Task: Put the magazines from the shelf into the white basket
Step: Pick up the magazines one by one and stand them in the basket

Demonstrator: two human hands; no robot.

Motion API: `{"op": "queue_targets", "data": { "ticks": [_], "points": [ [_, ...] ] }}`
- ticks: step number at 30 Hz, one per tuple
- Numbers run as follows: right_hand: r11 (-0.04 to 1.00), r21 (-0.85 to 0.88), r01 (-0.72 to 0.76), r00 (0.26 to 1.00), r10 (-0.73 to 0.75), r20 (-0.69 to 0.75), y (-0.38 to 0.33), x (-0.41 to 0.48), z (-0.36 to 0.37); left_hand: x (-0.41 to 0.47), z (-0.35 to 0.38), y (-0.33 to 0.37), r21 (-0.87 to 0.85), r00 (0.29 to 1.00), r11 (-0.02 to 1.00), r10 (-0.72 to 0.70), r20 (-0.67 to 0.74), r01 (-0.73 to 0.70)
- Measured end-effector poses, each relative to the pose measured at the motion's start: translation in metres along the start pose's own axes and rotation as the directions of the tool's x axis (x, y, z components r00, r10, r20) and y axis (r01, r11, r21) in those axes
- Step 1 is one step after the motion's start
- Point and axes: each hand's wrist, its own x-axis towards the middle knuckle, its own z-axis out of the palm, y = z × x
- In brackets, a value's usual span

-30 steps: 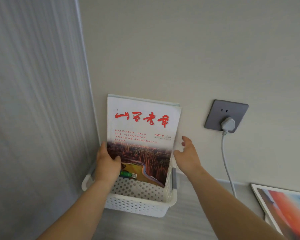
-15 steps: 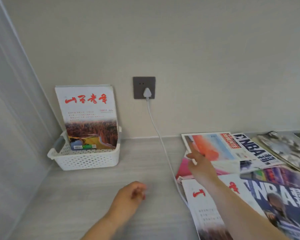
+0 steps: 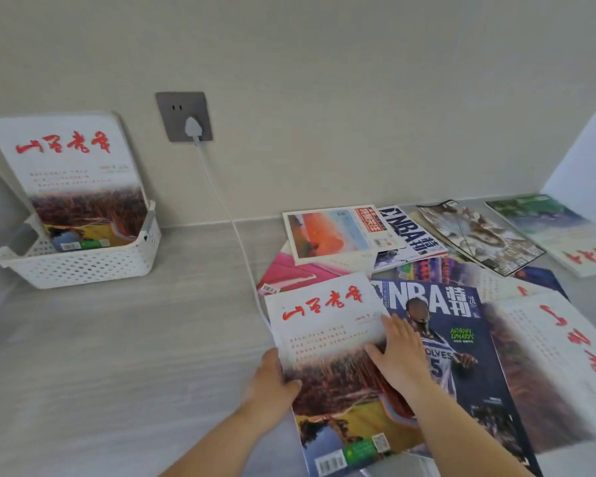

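A white perforated basket (image 3: 83, 266) sits at the far left against the wall, with one white magazine with red characters (image 3: 73, 173) standing upright in it. Several magazines lie spread over the shelf (image 3: 117, 356) on the right. Nearest me lies another white magazine with red characters (image 3: 327, 325). My left hand (image 3: 272, 380) grips its left edge, thumb on the cover. My right hand (image 3: 398, 352) lies flat on its right side, fingers spread, beside a dark NBA magazine (image 3: 461, 339).
A grey wall socket (image 3: 183, 115) holds a white plug, and its cable (image 3: 227, 215) runs down across the shelf under the magazine pile. More magazines (image 3: 479, 235) lie toward the back right. A side wall closes the shelf at the far right.
My view swung from the basket to the pile on the right. Both hands left the basketed magazine and moved onto the near white magazine, the left one now gripping its edge.
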Motion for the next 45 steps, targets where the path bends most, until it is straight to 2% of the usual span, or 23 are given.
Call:
{"op": "queue_targets", "data": {
  "ticks": [3, 5, 9, 11, 13, 16, 18, 20, 22, 25, 29, 33, 40, 45],
  "points": [
    [0.999, 0.038, 0.002, 1.0, -0.002, -0.01, -0.001, 0.002, -0.001, -0.013, 0.003, 0.006, -0.252, 0.991, 0.959, -0.116, 0.068, 0.129],
    [0.998, 0.061, 0.009, 1.0, -0.008, -0.022, -0.001, 0.002, -0.004, -0.019, 0.008, 0.01, -0.275, 0.98, 0.948, -0.119, 0.157, 0.159],
    [0.997, 0.076, 0.002, 0.999, 0.002, -0.049, 0.001, 0.005, -0.009, -0.025, 0.017, 0.016, -0.221, 0.997, 0.974, -0.043, 0.068, 0.058],
    [0.985, 0.171, -0.029, 0.998, 0.037, -0.047, -0.001, 0.01, -0.014, -0.024, 0.012, 0.017, -0.235, 0.999, 0.972, 0.026, 0.031, -0.018],
    [0.927, 0.369, -0.06, 0.997, 0.073, -0.021, -0.007, 0.017, -0.023, -0.022, 0.001, 0.019, -0.238, 0.996, 0.968, 0.085, 0.001, -0.082],
    [0.74, 0.663, -0.116, 0.99, 0.137, 0.019, -0.025, 0.028, -0.036, -0.02, -0.026, 0.022, -0.276, 0.988, 0.949, 0.149, -0.04, -0.154],
    [0.635, 0.765, -0.101, 0.992, 0.127, 0.026, -0.04, 0.034, -0.046, -0.02, -0.045, 0.023, -0.277, 0.982, 0.942, 0.175, -0.067, -0.187],
    [0.589, 0.805, -0.074, 0.997, 0.066, 0.043, -0.057, 0.038, -0.057, -0.019, -0.065, 0.021, -0.27, 0.976, 0.939, 0.188, -0.114, -0.212],
    [0.578, 0.814, -0.054, 0.999, 0.03, 0.045, -0.074, 0.042, -0.068, -0.018, -0.088, 0.017, -0.257, 0.968, 0.939, 0.189, -0.164, -0.227],
    [0.619, 0.785, -0.022, 0.998, -0.035, 0.055, -0.11, 0.047, -0.082, -0.015, -0.122, 0.01, -0.207, 0.951, 0.946, 0.2, -0.234, -0.25],
    [0.652, 0.747, 0.13, 0.986, -0.161, -0.032, -0.174, 0.05, -0.092, -0.009, -0.172, 0.002, -0.15, 0.906, 0.94, 0.24, -0.35, -0.307],
    [0.692, 0.685, 0.226, 0.964, -0.261, -0.054, -0.239, 0.052, -0.095, 0.004, -0.23, -0.01, -0.065, 0.862, 0.936, 0.289, -0.417, -0.345],
    [0.62, 0.688, 0.377, 0.909, -0.392, -0.144, -0.353, 0.057, -0.089, 0.037, -0.331, -0.028, 0.095, 0.696, 0.937, 0.315, -0.645, -0.336],
    [0.67, 0.487, 0.56, 0.827, -0.482, -0.288, -0.432, 0.069, -0.098, 0.064, -0.405, -0.016, 0.096, 0.54, 0.926, 0.294, -0.789, -0.365]
  ]
}}
